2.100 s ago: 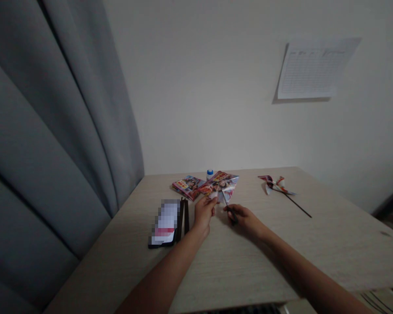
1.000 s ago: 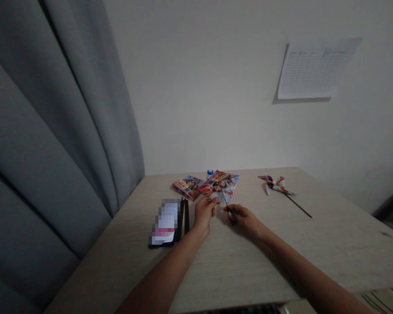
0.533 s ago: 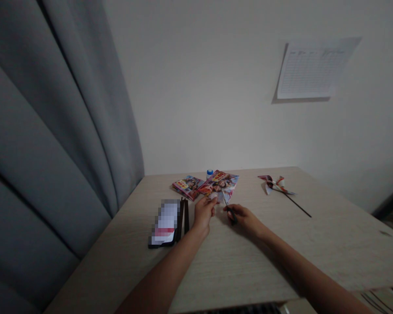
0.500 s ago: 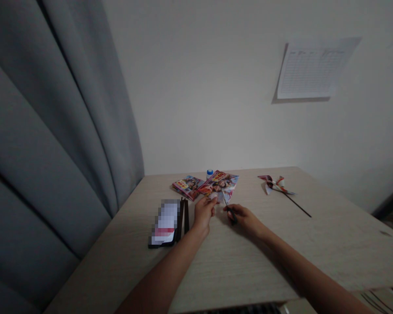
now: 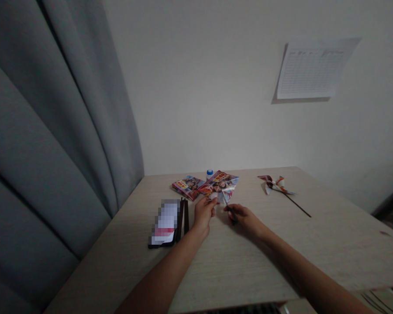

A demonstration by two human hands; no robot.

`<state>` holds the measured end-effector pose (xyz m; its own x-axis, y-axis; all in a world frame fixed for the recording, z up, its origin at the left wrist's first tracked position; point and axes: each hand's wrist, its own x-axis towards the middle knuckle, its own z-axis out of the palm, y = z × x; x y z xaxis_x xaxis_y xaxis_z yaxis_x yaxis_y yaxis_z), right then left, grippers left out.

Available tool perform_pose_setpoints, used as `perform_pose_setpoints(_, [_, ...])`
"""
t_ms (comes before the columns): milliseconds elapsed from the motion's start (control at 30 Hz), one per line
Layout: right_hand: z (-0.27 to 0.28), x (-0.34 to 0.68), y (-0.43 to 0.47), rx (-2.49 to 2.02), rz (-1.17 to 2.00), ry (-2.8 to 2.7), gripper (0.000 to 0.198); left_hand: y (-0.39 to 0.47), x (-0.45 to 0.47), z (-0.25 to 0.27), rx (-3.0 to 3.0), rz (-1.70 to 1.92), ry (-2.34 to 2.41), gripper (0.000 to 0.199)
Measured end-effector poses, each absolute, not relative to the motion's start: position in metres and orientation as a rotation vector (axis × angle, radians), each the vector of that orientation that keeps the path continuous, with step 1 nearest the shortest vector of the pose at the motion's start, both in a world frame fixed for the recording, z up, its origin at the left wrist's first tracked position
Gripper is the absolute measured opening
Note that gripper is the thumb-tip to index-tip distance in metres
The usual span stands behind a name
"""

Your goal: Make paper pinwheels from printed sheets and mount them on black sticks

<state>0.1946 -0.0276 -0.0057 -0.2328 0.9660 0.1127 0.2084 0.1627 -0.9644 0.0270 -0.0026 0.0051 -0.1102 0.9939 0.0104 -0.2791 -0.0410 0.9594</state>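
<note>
My left hand point(image 5: 205, 210) is closed on the lower corner of a colourful printed paper sheet point(image 5: 218, 183), which is tilted up over the table. In my right hand point(image 5: 242, 215) is a pair of dark-handled scissors point(image 5: 232, 215), its fingers wrapped round the handles. The blades reach up to the lower part of the sheet; whether they are parted is too small to tell. Behind the sheet, at its left, lies a stack of similar printed papers point(image 5: 187, 186). A blue-capped bottle point(image 5: 209, 173) stands just beyond the sheet, partly hidden by it.
A phone point(image 5: 165, 222) with a blurred screen lies left of my left forearm, beside dark sticks point(image 5: 186, 218). A paper pinwheel point(image 5: 277, 185) on a dark stick rests at the right of the table point(image 5: 327, 244). A grey curtain point(image 5: 68, 109) borders the left side.
The printed sheet has shifted very slightly in my left hand. Both hands and the scissors stay in nearly the same place.
</note>
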Motion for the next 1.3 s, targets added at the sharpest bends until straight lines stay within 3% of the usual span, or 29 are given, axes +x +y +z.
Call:
perform_pose_setpoints(367, [-0.005, 0.195, -0.028, -1.088, 1.283, -1.537, 0.048, -0.002, 0.027, 0.005, 0.968, 1.43, 1.057, 0.037])
perform_pose_setpoints(1033, [-0.006, 0.204, -0.025, -1.144, 1.139, -1.737, 0.047, 0.001, 0.022, 0.007, 0.974, 1.489, 1.097, 0.046])
perform_pose_setpoints(1300, [0.015, 0.209, -0.034, -1.071, 1.352, -1.728, 0.043, 0.004, 0.01, 0.013, 1.014, 1.536, 1.178, 0.038])
